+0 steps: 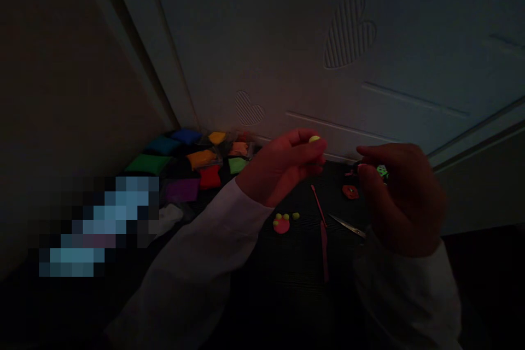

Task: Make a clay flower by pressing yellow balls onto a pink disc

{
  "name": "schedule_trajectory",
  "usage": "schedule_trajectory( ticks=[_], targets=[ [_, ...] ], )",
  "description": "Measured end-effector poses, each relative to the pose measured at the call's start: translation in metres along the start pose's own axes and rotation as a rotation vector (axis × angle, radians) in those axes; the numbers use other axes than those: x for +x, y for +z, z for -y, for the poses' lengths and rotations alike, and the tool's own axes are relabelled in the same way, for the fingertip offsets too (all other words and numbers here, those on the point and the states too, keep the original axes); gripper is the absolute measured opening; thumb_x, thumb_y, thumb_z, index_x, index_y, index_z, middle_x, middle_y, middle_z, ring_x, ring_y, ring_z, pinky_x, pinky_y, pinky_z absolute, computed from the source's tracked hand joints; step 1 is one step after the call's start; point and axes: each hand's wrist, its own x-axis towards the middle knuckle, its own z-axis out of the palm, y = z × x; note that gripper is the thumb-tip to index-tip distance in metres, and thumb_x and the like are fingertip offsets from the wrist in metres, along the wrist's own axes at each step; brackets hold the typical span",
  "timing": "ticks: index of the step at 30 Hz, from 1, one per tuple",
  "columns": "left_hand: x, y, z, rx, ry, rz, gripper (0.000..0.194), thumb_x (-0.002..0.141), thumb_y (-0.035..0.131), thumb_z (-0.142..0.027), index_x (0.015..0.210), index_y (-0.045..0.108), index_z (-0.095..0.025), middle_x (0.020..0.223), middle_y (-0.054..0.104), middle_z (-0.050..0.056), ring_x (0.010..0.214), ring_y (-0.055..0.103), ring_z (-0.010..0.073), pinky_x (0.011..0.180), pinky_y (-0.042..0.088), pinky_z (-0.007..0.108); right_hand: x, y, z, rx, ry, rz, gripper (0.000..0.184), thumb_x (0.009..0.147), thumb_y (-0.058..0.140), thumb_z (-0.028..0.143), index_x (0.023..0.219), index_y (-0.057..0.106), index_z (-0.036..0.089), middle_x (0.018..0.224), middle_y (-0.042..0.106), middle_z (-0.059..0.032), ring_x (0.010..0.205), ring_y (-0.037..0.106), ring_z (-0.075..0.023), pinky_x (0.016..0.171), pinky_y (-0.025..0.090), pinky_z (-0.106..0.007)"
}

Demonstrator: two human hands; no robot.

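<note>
L hand [285, 163] was raised above the table [279, 290], holding a small yellow ball [315, 139] btwn thumb & fingers, ball partly hidden by the grip; R hand [404, 199] was also up, well apart to the R, thumb & forefinger bent toward each other w/ a narrow gap; nothing seen in that gap; other fingers hidden, so couldn't tell re those; both arms in pale sleeves [410, 290].

On table, below & btwn the hands: pink disc [281, 225] w/ small yellow balls [286, 217] at its edge; separate yellow pc [296, 216] just beside it, to the R; farther R, a thin pink stick [318, 203] & a longer pink tool [324, 254], roughly end to end; metal blade [346, 224] lay slanted nr R wrist, its lower end close to the sleeve; orange pc [350, 192] & a green spotted item [382, 170] nr R hand, the latter partly covered by it, too dark to ID.

L side of table: group of coloured packets, incl. green packet [148, 164], blue packet [186, 136], red packet [209, 177] & purple packet [182, 190]; whitish bag [167, 219] nr L sleeve; pixelated patch farther L, contents unreadable; behind, a pale panel [283, 38] w/ raised ribbed hearts [350, 33]; light v. dim.
</note>
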Motion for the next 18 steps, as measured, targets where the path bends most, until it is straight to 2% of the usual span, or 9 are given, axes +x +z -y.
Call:
schedule_trajectory(
  ticks=[2,5,8,13,15,18],
  targets=[
    [-0.0006,-0.0011,0.0004,0.026,0.012,-0.006,0.018,0.065,0.064,-0.016,0.078,0.053,-0.018,0.072,0.050,-0.006,0.068,0.051,0.0040,0.067,0.039,0.020,0.0000,-0.0004,0.0000,-0.011,0.005,0.008,0.026,0.071,0.057,0.018,0.097,0.059,0.023,0.082,0.055,-0.0027,0.075,0.052,-0.0139,0.067,0.042,-0.031],
    [-0.0007,-0.0013,0.0007,0.060,0.014,0.021,0.018,0.064,0.064,-0.014,0.077,0.054,-0.017,0.071,0.051,-0.006,0.066,0.051,0.0041,0.066,0.038,0.020,0.0000,-0.0005,0.0002,-0.022,-0.007,0.020,0.027,0.070,0.058,0.018,0.097,0.059,0.023,0.082,0.056,-0.0028,0.076,0.052,-0.0142,0.067,0.043,-0.031],
    [0.0002,-0.0005,0.0005,0.061,-0.014,0.033,0.013,0.067,0.062,-0.024,0.076,0.057,-0.016,0.070,0.054,-0.003,0.066,0.051,0.0052,0.065,0.038,0.020,-0.0001,0.0004,0.0011,-0.001,-0.018,0.025,0.028,0.069,0.059,0.016,0.096,0.059,0.023,0.083,0.057,-0.0029,0.076,0.052,-0.0143,0.067,0.043,-0.031],
    [0.0008,0.0035,0.0015,0.061,-0.052,0.004,0.026,0.067,0.061,-0.039,0.064,0.058,-0.013,0.063,0.056,-0.002,0.062,0.050,0.0067,0.064,0.038,0.022,0.0005,0.0039,0.0029,0.011,-0.054,0.067,0.032,0.067,0.061,0.013,0.098,0.058,0.021,0.085,0.057,-0.0029,0.078,0.053,-0.0138,0.068,0.043,-0.031],
    [-0.0001,0.0048,0.0022,0.095,-0.066,-0.017,0.029,0.066,0.061,-0.041,0.061,0.057,-0.013,0.061,0.055,-0.002,0.062,0.050,0.0068,0.064,0.038,0.022,0.0007,0.0050,0.0033,0.013,-0.055,0.070,0.032,0.067,0.062,0.014,0.098,0.057,0.022,0.085,0.057,-0.0026,0.078,0.053,-0.0139,0.068,0.043,-0.031],
    [-0.0016,0.0044,0.0023,0.126,-0.058,0.026,0.022,0.066,0.063,-0.035,0.065,0.057,-0.013,0.065,0.055,-0.002,0.064,0.049,0.0059,0.066,0.038,0.021,0.0007,0.0053,0.0033,0.022,-0.051,0.063,0.032,0.067,0.062,0.014,0.098,0.057,0.023,0.085,0.057,-0.0025,0.078,0.053,-0.0141,0.068,0.044,-0.031]
  ],
)
